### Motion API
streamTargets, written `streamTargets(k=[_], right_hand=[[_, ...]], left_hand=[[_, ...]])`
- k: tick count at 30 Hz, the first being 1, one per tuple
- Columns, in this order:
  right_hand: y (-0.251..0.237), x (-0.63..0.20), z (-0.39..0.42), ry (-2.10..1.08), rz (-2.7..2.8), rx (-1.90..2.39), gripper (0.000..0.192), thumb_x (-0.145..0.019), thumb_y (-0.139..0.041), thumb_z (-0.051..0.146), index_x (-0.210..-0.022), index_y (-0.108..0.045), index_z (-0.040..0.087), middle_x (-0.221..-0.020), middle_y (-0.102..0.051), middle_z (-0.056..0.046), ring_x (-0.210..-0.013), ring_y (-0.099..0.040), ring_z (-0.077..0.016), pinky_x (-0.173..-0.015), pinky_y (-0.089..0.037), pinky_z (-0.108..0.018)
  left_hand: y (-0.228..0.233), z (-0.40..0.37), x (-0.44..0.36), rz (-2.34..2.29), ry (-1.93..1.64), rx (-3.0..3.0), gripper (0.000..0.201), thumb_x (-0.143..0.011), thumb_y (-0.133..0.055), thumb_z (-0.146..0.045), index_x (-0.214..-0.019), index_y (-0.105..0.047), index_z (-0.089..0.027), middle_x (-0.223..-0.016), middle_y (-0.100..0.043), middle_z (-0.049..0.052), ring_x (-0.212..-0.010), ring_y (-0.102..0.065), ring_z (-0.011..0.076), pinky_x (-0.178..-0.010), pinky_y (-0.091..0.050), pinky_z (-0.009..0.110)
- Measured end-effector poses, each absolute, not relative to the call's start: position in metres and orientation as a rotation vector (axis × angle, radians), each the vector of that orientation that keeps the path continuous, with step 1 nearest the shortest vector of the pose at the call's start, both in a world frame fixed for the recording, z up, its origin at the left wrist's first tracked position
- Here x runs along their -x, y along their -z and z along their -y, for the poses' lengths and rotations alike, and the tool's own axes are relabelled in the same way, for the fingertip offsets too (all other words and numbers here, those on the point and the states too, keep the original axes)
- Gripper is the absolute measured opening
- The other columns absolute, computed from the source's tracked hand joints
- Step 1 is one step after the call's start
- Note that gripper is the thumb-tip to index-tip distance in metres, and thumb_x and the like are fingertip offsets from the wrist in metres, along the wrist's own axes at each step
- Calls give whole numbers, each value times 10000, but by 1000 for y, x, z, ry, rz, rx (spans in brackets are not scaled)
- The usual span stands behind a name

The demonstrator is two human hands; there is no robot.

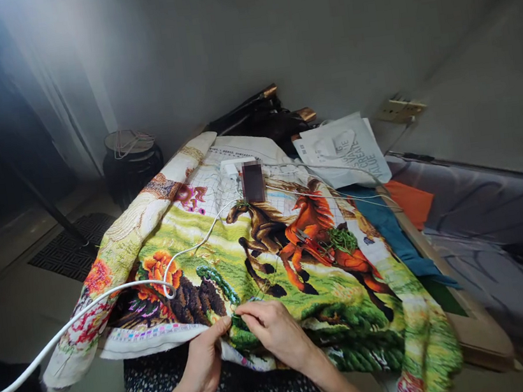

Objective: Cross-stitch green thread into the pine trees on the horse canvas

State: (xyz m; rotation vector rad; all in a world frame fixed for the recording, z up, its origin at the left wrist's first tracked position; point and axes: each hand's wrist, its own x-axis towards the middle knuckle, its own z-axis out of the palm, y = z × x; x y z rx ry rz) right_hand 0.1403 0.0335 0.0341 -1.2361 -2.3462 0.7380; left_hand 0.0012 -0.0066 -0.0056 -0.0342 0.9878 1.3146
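A large cross-stitch cloth [272, 278] with horses, flowers and green grass lies across a table and over the lap, its left side rolled up. My left hand [206, 357] grips the cloth's near edge, with the thumb on top and the other fingers hidden below. Close beside it, my right hand [280, 335] pinches thumb and forefinger together just over the stitched surface. Whatever lies in that pinch is too small to make out. On the red horse rests a tangle of green thread [343, 240]. A dark blurred rectangular device [254, 182] lies farther back on the cloth.
A white cable [110, 292] crosses the cloth from the left. Behind are white printed bags [342, 150] and a wall socket [399, 110]. Teal fabric [391, 230] and an orange piece [411, 203] lie at right. A dark round stool [132, 165] stands at back left.
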Motion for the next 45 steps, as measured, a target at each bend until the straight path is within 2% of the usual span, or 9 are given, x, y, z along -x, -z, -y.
streamTargets(k=[10,18,25,31,38,45], right_hand=[[-34,-139,-35,-640,2451,1206,259,-853,-545,66,-964,-718,223,-904,-755,-27,-820,-691,-186,-747,-464,-263],[-54,-130,-36,-257,2898,1225,140,-902,-534,111,-937,-644,191,-804,-669,-41,-734,-613,-182,-618,-347,-259],[-58,-136,-68,-137,2963,912,148,-907,-544,135,-818,-643,200,-830,-563,-20,-746,-506,-157,-601,-287,-263],[-54,-139,-93,-338,2962,626,199,-885,-556,108,-828,-701,232,-795,-527,9,-716,-473,-130,-562,-267,-246],[-45,-139,-111,-661,2882,472,198,-871,-580,96,-845,-740,210,-764,-545,11,-716,-519,-116,-607,-339,-217],[-37,-139,-121,-805,2866,416,242,-838,-573,53,-856,-752,215,-759,-546,6,-699,-525,-117,-607,-369,-204]], left_hand=[[8,7,-1,-998,-1294,4,229,-526,-817,-196,-718,-745,-95,-735,-761,96,-822,-698,276,-851,-511,391],[10,8,-1,-977,-1307,-33,281,-508,-832,-188,-760,-747,-98,-762,-763,91,-828,-698,278,-877,-502,402],[5,6,-1,-981,-1293,-2,265,-501,-828,-176,-739,-734,-107,-758,-764,99,-920,-690,311,-885,-507,422],[4,6,-2,-1026,-1297,16,257,-485,-832,-165,-714,-729,-108,-718,-760,94,-884,-701,310,-874,-516,418],[5,4,-2,-995,-1308,-9,315,-485,-842,-182,-770,-735,-102,-780,-771,97,-853,-704,286,-872,-516,403],[8,3,-2,-962,-1306,-28,311,-488,-849,-191,-772,-746,-118,-781,-775,82,-831,-706,266,-886,-510,397]])
